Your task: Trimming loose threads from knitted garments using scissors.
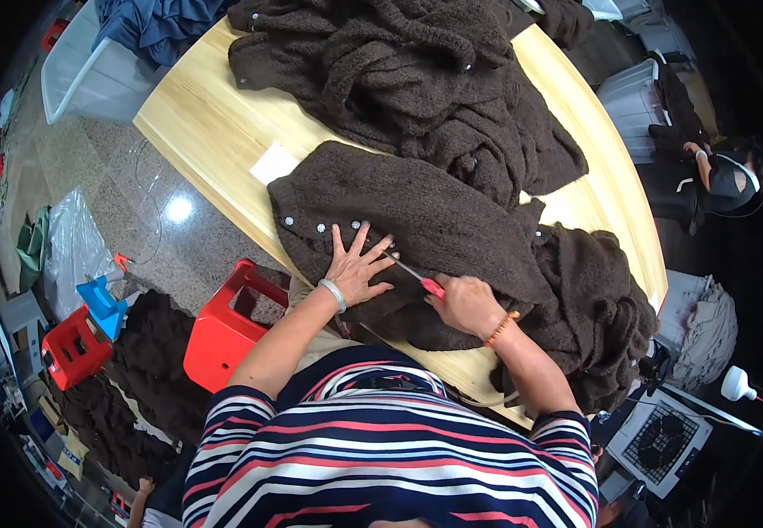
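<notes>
A dark brown knitted garment (416, 198) lies spread over the near part of the wooden table, with a row of shiny buttons (321, 228) along its left part. My left hand (357, 268) presses flat on it, fingers spread beside the buttons. In my right hand (469, 306), closed round its grip, is a red-handled tool with a slim metal blade (409, 268). The tip points left and reaches the cloth by my left fingertips, close to a button. My fist hides most of the handle, so whether it is scissors I cannot tell.
More brown knitwear is heaped at the table's far side (381, 62) and right side (593, 308). A white paper (274, 164) lies near the left edge. Red stools (227, 339) stand at left, a grey bin (91, 84) at far left. Another person (725, 180) is at far right.
</notes>
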Tool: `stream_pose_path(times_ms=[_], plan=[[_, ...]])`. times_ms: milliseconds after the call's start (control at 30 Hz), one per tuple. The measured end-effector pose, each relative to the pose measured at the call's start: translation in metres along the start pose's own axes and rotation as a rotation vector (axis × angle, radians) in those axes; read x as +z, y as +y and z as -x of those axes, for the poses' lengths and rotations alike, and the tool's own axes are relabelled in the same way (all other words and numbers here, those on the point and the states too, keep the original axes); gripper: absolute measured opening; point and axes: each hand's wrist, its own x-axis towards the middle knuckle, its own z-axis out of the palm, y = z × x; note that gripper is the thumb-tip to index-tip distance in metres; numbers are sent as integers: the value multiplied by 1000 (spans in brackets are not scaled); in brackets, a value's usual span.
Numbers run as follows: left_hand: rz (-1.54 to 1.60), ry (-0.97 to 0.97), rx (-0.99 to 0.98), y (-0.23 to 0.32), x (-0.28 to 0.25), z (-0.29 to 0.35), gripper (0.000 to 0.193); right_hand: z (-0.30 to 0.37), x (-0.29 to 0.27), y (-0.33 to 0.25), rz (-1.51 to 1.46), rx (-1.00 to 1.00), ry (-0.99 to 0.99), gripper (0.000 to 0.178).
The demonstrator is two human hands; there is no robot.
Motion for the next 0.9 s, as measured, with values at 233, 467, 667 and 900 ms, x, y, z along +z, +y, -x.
stream_pose_path(times_ms=[233, 467, 667, 900], plan=[[-213, -208, -40, 4, 0, -12, 66, -84, 19, -59, -59, -163, 146, 28], [48, 6, 11, 3, -22, 6, 57, -32, 3, -15, -277, -197, 78, 24], [593, 753, -472, -41, -53, 36, 39, -8, 4, -6, -311, -117, 68, 20], [244, 645, -387, -96, -28, 35, 20, -24, 7, -39, -151, -154, 28, 23]])
